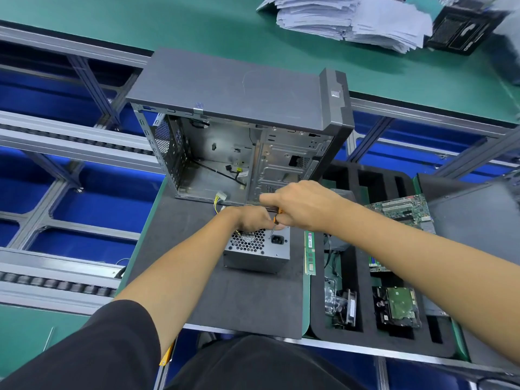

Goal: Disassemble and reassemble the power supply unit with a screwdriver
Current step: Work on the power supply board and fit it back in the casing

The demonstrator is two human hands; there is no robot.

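Observation:
A grey metal power supply unit (254,256) stands on the dark foam mat (239,299), its honeycomb fan grille and black mains socket facing me. My left hand (250,219) grips its top far edge, fingers curled over it. My right hand (298,205) holds a screwdriver (274,225) with an orange and black handle. Its thin shaft points down at the unit's face beside the socket. Yellow and black cables with a white plug (221,199) run behind the unit toward the case.
An open grey computer case (239,130) stands just behind the unit. To the right, a black foam tray (363,305) holds a RAM stick (309,253), a motherboard (402,212), a hard drive (399,306) and a fan. Paper stacks (351,19) lie on the far green bench.

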